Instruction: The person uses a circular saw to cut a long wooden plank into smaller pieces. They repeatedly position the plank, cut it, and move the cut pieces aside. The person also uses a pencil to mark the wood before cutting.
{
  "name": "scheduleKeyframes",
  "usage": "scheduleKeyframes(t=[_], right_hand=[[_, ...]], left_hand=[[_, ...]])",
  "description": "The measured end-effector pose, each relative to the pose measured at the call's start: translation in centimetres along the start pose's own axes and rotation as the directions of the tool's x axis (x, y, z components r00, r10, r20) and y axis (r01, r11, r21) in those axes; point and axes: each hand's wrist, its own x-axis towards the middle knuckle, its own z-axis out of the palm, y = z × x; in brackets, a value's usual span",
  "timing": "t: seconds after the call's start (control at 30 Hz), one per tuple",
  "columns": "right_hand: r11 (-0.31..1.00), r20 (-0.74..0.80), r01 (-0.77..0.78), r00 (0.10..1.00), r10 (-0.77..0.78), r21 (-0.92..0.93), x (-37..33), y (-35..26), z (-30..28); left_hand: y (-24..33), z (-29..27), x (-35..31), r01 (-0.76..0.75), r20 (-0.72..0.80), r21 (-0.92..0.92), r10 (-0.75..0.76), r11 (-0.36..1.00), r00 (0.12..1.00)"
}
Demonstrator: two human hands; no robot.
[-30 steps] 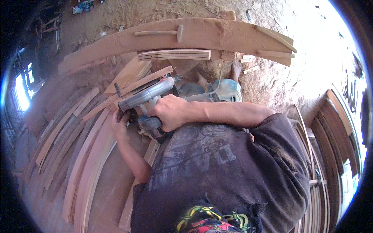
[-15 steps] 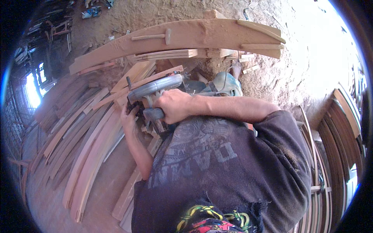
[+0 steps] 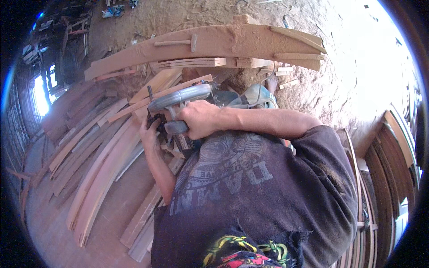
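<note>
My right hand [image 3: 199,119] is wrapped round the rear handle of a circular saw [image 3: 181,99] with a rounded grey metal guard. At the saw's dark lower part, left of the handle, my left hand [image 3: 151,130] has its fingers curled; the contact is partly hidden. The saw sits in front of my chest, close to a narrow wooden strip [image 3: 165,97] that runs slantwise behind its guard. The blade's cutting edge and what lies beneath the saw are hidden. A power cable appears to run from the saw's right side past my legs.
Beyond the saw lies a wide plank [image 3: 232,42], dusted with sawdust, carrying a mallet [image 3: 193,43] and loose strips. Several long boards [image 3: 105,178] spread over the floor at left. More boards [image 3: 389,165] stack at right. Small offcuts [image 3: 286,71] lie near my feet.
The view has shifted slightly, moving the surroundings a little in the picture. Both hands keep their places on the saw, with hardly any motion relative to it.
</note>
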Motion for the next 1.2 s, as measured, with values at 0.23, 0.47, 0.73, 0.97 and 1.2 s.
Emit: scheduleKeyframes(t=[0.23,0.47,0.73,0.97,1.2], right_hand=[[1.0,0.014,-0.003,1.0,0.003,0.0,0.5,0.2,0.1],[0.999,0.099,-0.044,0.994,0.042,0.016,1.5,0.2,0.5],[0.994,0.137,-0.104,0.985,0.106,-0.024,6.0,0.5,2.0],[0.967,0.18,-0.198,0.957,0.226,-0.162,12.5,0.4,5.7],[0.918,0.215,-0.374,0.894,0.394,-0.129,18.1,0.6,8.5]], left_hand=[[-1.9,-0.6,0.8,-0.01,0.022,-0.046,0.011,0.999,1.0],[-5.0,-1.6,1.7,0.052,0.023,-0.107,-0.05,0.993,0.998],[-8.2,-3.0,6.3,0.071,-0.001,-0.181,-0.072,0.981,0.997],[-10.6,-5.2,11.8,0.019,0.005,-0.335,-0.019,0.942,1.0],[-15.5,-7.4,16.9,0.125,0.032,-0.315,-0.121,0.941,0.992]])
